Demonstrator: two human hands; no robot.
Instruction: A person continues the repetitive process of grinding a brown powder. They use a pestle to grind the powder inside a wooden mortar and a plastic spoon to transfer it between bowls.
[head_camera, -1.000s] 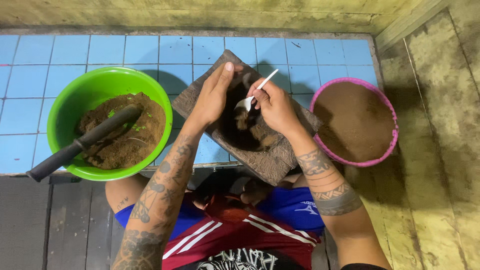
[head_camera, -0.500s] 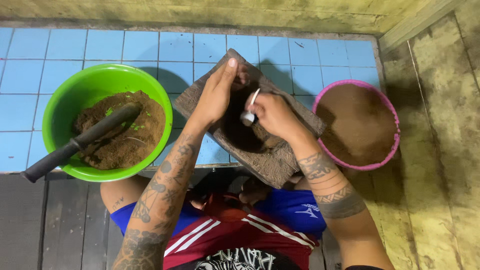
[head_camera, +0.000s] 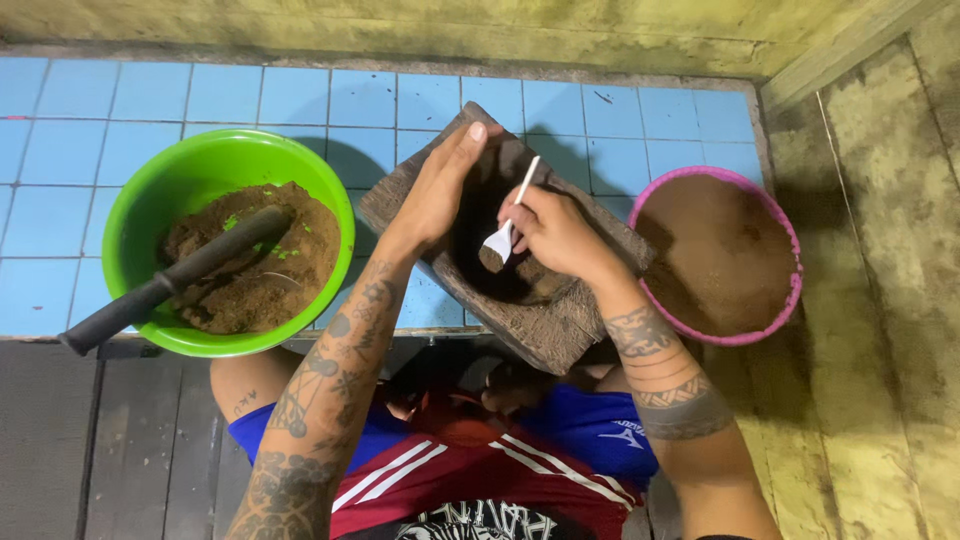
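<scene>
Scooping step: right hand (head_camera: 555, 232) gripping white spoon (head_camera: 505, 232) (loaded brown) inside wooden mortar (head_camera: 560, 320), left hand (head_camera: 435, 195) flat at 10 o'clock, steadying; lifting level next.

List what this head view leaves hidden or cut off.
- Hollow of the wooden mortar: shadowed, part covered by the left hand and right hand.
- White spoon handle: partly inside the right grip.
- Pestle tip: buried in the green bowl's brown mix.
</scene>
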